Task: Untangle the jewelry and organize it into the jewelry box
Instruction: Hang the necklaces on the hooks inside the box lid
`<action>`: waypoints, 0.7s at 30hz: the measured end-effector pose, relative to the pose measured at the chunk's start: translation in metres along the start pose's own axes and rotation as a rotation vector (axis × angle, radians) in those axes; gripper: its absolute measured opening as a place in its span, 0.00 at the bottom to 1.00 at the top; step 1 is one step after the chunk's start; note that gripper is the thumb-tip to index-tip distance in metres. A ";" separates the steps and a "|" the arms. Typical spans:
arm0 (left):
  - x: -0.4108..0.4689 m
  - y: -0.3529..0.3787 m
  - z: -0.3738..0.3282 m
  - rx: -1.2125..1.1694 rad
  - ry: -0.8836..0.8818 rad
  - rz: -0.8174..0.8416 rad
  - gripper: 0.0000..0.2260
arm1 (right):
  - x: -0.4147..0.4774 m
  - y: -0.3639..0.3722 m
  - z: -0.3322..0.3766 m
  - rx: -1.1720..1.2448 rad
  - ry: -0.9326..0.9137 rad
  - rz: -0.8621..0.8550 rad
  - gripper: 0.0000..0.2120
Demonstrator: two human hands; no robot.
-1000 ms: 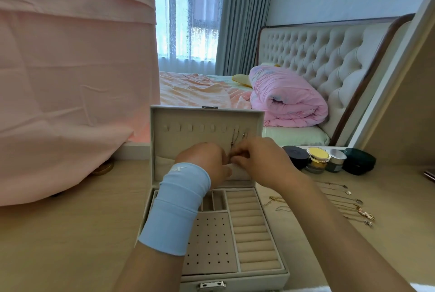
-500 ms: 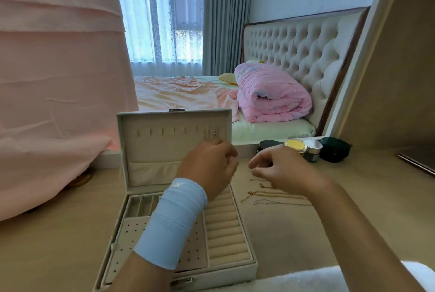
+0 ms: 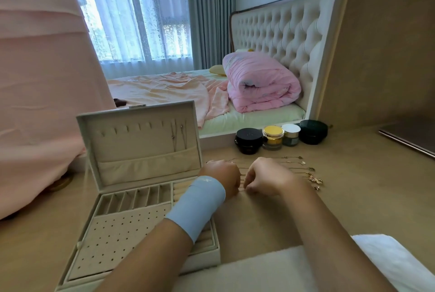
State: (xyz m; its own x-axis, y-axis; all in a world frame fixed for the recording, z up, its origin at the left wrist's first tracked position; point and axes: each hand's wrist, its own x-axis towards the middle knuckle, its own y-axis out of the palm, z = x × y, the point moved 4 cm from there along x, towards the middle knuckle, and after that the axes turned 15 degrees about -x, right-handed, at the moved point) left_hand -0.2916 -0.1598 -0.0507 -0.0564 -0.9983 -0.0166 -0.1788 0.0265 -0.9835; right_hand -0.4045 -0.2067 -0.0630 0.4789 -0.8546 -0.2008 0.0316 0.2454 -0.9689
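Observation:
The cream jewelry box [image 3: 150, 228] stands open on the left of the table, its lid [image 3: 138, 148] upright. Two thin necklaces [image 3: 179, 136] hang from hooks at the lid's right end. Several gold necklaces [image 3: 306, 170] lie in rows on the table right of the box. My left hand [image 3: 221, 177], with a light blue wristband, is curled knuckles-up over their left ends, and its fingertips are hidden. My right hand [image 3: 266, 179] is beside it, fingertips curled down and pinching a thin chain [image 3: 242, 175] on the table.
Several cosmetic jars [image 3: 273, 137] stand in a row behind the necklaces. A white towel [image 3: 270, 270] lies along the near table edge. A laptop edge [image 3: 409, 138] shows at far right. A bed with a pink quilt [image 3: 261, 84] lies beyond, and pink cloth [image 3: 42, 93] hangs at left.
Both hands left the lid's hooks, where a necklace now hangs, and moved right and down onto the necklaces on the table. The view turned right.

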 end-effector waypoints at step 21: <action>-0.013 -0.017 0.011 -0.566 -0.080 -0.069 0.08 | -0.012 -0.024 0.001 0.368 -0.204 -0.017 0.06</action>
State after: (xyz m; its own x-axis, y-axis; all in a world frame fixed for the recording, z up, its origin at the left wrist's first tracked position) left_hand -0.2768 -0.1479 -0.0356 0.0448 -0.9990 0.0092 -0.6789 -0.0372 -0.7333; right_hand -0.4104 -0.2020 -0.0373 0.6385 -0.7607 -0.1167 0.3347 0.4110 -0.8479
